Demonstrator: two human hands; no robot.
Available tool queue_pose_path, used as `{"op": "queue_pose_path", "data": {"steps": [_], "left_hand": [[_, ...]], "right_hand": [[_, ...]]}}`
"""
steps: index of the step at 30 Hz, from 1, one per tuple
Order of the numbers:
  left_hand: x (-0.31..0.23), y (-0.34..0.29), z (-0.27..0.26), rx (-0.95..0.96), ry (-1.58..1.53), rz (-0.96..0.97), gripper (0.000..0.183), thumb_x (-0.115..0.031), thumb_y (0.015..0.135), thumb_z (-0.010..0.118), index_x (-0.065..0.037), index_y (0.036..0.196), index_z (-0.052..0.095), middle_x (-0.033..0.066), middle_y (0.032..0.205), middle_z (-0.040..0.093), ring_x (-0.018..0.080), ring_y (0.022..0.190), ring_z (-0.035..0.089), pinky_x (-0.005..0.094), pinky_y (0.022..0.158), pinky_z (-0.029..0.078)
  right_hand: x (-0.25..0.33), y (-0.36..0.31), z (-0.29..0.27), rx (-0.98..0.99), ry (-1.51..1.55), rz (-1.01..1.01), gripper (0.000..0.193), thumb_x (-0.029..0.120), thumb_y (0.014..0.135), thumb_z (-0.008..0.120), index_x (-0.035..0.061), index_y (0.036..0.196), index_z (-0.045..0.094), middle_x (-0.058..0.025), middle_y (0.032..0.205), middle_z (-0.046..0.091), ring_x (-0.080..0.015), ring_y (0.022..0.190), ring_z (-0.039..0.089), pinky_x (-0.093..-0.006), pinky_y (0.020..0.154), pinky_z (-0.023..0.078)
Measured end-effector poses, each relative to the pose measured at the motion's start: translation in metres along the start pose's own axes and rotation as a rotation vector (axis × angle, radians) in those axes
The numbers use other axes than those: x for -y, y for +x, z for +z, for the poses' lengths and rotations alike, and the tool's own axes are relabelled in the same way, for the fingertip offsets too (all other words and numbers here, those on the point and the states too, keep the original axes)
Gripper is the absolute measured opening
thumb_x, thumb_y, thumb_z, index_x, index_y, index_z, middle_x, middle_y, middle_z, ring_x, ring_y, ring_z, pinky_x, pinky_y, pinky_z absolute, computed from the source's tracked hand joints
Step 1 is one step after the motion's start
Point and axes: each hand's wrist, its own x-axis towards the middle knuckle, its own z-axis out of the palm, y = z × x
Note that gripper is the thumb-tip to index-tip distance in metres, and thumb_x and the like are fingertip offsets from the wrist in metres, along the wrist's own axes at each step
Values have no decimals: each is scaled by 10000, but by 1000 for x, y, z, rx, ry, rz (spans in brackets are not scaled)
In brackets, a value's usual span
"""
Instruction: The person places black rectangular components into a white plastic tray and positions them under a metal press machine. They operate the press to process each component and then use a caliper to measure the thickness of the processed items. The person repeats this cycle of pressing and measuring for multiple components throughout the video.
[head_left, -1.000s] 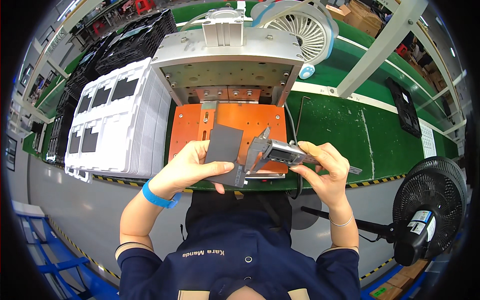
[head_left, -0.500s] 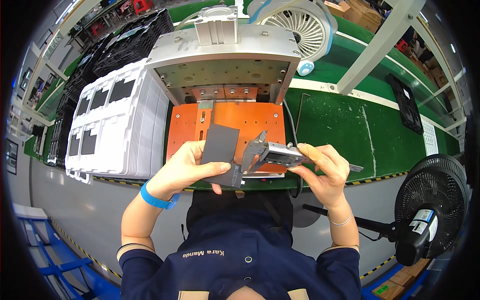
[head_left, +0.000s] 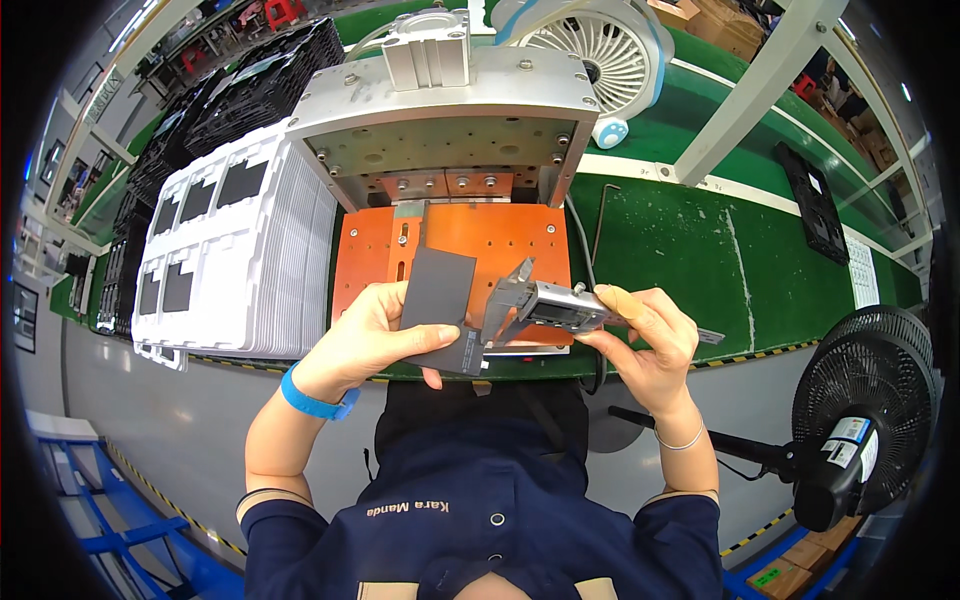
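Note:
My left hand (head_left: pixel 385 335) grips a flat dark grey plate (head_left: pixel 438 290), thumb on its face and fingers behind it. The plate has a stepped edge and a narrow strip at its lower right corner. In my right hand (head_left: pixel 650 335) is a digital caliper (head_left: pixel 560 308), pinched between thumb and fingers. Its jaws lie at the plate's lower right edge; whether they touch it I cannot tell. Both are held above the front of an orange base plate (head_left: pixel 365 255), part of a metal press fixture (head_left: pixel 440 100).
White trays (head_left: pixel 215 250) are stacked at the left, with black trays (head_left: pixel 255 90) behind. A white fan (head_left: pixel 595 65) stands behind the fixture, and a black fan (head_left: pixel 860 410) at the right. A hex key (head_left: pixel 603 220) lies on the green bench (head_left: pixel 680 260), below a metal frame post (head_left: pixel 760 90).
Both hands keep almost the same pose, with the plate and caliper together. The whole view has shifted very slightly.

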Motion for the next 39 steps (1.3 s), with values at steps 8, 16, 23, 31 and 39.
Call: {"op": "queue_pose_path", "data": {"steps": [8,16,23,31,39], "left_hand": [[0,1,-1,13,-15,13,237,-107,907,696,40,1085,642,107,970,698,159,805,689,299,596,612],[2,0,-1,-1,-3,-2,222,-86,908,687,36,1088,643,101,982,695,159,805,689,298,596,612],[2,2,0,-8,4,9,219,-79,908,684,35,1090,643,103,987,696,159,804,690,294,594,610],[1,-2,-2,17,25,6,299,-112,909,688,49,1152,623,119,1033,689,168,811,688,293,606,612],[-50,-90,-51,-672,989,556,182,-1,916,620,14,1093,660,91,888,687,136,753,647,272,639,497]], "right_hand": [[2,-1,-5,11,32,-13,466,138,652,870,51,1090,736,-48,761,670,-151,617,623,-266,526,476],[4,-4,-1,37,41,-9,466,155,649,870,55,1084,739,-36,748,667,-157,610,619,-264,527,473],[-6,-6,2,-4,25,-88,511,170,599,903,41,1066,739,-39,774,661,-92,520,456,-236,438,350],[4,0,-3,13,-15,-38,421,159,648,876,50,1034,748,-52,748,651,-159,604,597,-269,506,451],[-67,-35,-62,-206,-49,317,464,-10,764,770,5,1214,658,18,828,555,-63,704,512,-201,579,402]]}}
